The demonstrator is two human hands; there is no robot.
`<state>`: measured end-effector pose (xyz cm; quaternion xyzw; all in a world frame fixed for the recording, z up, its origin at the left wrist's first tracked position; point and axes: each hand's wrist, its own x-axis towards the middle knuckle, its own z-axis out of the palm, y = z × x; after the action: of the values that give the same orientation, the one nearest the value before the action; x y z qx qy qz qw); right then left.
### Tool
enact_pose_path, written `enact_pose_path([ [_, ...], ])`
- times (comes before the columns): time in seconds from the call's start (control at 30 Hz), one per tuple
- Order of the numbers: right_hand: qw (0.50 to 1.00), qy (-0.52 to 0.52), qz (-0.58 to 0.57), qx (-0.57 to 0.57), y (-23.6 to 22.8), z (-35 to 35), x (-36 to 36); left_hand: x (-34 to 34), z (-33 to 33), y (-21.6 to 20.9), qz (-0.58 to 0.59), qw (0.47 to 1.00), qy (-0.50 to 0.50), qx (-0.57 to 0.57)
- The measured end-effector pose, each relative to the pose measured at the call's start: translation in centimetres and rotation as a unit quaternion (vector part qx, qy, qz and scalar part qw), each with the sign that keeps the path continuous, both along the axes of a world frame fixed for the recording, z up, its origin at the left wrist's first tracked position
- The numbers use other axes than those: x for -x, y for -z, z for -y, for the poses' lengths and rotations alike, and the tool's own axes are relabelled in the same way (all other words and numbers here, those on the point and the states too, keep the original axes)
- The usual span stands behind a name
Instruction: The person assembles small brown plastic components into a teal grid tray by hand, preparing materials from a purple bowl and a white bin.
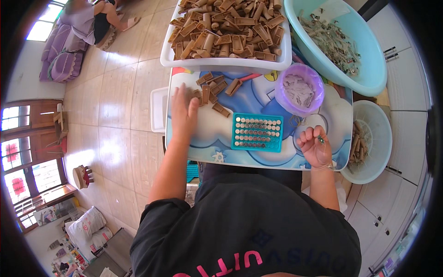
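Note:
My left hand [183, 113] is at the left side of the table, fingers stretched out and slightly blurred, beside a loose pile of brown plastic casings [206, 94]. Nothing shows in its grasp. On the right, my right hand [314, 147] is closed with its palm up, pinching a small green circuit board [320, 139] with thin wires. Between the hands lies a teal tray [257, 148] with rows of small round silvery cells. A few thin wire loops [295, 121] lie just above my right hand.
A white tub [226, 63] heaped with brown casings stands at the far side. Next to it are a purple-lined bowl [315, 87] of pale strips and a light blue basin [369, 69] of wired parts. A pale bucket [380, 152] stands right of the table [207, 143]. Another person [99, 21] sits far left.

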<state>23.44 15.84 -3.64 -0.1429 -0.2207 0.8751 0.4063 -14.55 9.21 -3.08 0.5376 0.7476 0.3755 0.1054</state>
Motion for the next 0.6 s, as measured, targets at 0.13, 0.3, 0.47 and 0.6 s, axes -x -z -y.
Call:
enact_pose_path([
  [0.13,1.0,0.002,0.016,0.007,-0.5,0.1,-0.1,-3.0,-0.9,-3.2,0.107,0.993,0.001,-0.046],
  [0.3,1.0,0.002,0.017,0.005,-0.4,0.0,-0.2,-1.2,-7.1,-9.7,-0.146,0.965,0.004,-0.218],
  [0.47,1.0,0.003,-0.013,0.018,0.1,0.1,0.1,2.2,-14.6,-12.7,-0.187,0.968,-0.003,-0.165],
  [0.6,1.0,0.013,-0.003,0.026,0.3,0.2,-0.4,-2.7,-18.1,-15.4,-0.135,0.987,0.085,-0.003],
])
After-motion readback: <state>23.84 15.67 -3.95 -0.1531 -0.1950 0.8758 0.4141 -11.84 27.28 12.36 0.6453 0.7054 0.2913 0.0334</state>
